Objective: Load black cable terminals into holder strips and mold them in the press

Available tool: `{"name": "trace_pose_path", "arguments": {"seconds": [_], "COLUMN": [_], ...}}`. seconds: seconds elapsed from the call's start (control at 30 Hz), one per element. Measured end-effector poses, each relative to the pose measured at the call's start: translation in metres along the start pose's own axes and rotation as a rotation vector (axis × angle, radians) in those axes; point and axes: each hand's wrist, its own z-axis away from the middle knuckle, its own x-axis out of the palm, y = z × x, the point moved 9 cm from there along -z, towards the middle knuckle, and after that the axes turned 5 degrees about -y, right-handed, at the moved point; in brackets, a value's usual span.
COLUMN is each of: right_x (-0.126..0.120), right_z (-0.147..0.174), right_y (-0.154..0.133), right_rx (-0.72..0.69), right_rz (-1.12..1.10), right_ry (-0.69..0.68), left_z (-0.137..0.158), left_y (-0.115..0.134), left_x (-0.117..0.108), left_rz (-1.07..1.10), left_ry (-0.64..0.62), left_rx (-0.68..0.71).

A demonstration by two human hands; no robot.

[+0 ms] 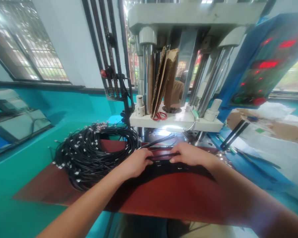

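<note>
My left hand (140, 162) and my right hand (185, 154) are closed on black cables (164, 156) stretched between them. The held cables run over the front of the reddish-brown work surface (169, 195), just before the lower plate of a press (176, 123). Small silvery pieces (180, 168) lie in the shadow below my hands. To the left of my left hand rests a big coiled bundle of black cables (89, 155) with white and pale ends. More cable lengths (159, 140) reach toward the lit area under the press.
Cardboard pieces (161, 82) and red-handled scissors (161, 116) rest on the press plate. A blue control box (258, 66) with red displays stands at the right. Below it are tweezers (260, 158) and plastic bags (288, 158). A grey machine (15, 109) stands far left.
</note>
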Motion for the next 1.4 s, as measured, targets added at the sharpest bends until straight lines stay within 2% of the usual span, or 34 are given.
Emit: {"name": "trace_pose_path", "arguments": {"seconds": [0.13,0.5,0.7,0.83,1.0,1.1,1.23,1.3,1.4], "right_x": [0.000,-0.006,0.002,0.014,0.019,0.008,-0.023,-0.034,-0.033], "right_z": [0.000,-0.001,0.018,0.029,0.021,0.020,0.032,0.036,0.034], "right_y": [-0.001,-0.002,-0.003,-0.001,-0.010,-0.020,-0.051,-0.059,-0.056], "right_rx": [-0.007,0.007,0.008,0.047,-0.073,-0.118,-0.200,-0.194,-0.162], "right_rz": [0.013,0.029,0.007,0.152,0.361,0.397,0.418,0.409,0.329], "right_ry": [0.030,0.113,0.099,0.106,0.072,0.024,0.006,-0.008,-0.072], "left_z": [0.002,-0.005,0.002,0.019,0.022,0.021,0.027,0.031,0.035], "left_y": [0.001,-0.009,-0.001,0.007,0.006,0.007,0.008,0.007,0.003], "left_x": [-0.004,0.008,-0.009,-0.005,0.005,-0.003,-0.021,-0.024,-0.021], "left_rz": [-0.002,-0.088,-0.070,-0.030,-0.025,-0.024,0.031,0.059,0.083], "left_ry": [0.006,-0.125,-0.154,-0.175,-0.135,-0.099,-0.023,0.016,0.054], "left_rx": [-0.003,-0.045,0.002,0.090,0.120,0.125,0.129,0.121,0.081]}}
